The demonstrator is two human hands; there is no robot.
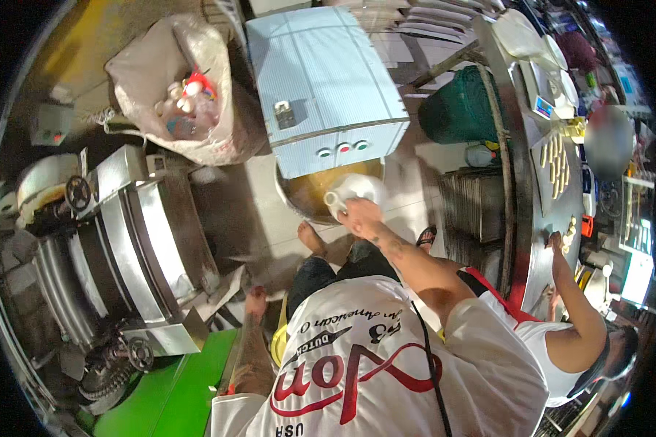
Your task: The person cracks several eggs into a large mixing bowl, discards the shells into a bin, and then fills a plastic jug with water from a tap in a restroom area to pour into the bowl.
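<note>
My right hand is closed around a white plastic jug, its round mouth turned left. The jug is tilted over a large round metal basin that stands on the floor by my feet and has something yellowish-brown in it. Part of the basin is hidden under a light blue box-like cabinet. Down at my left side, my left hand is beside the metal roller machine; its fingers are too small and dim to make out.
A big whitish sack with eggshell-like pieces and wrappers stands at the far left. Behind the basin's right side is a green bin. Stacked trays sit under the right-hand worktable, where a co-worker's hand touches dough pieces.
</note>
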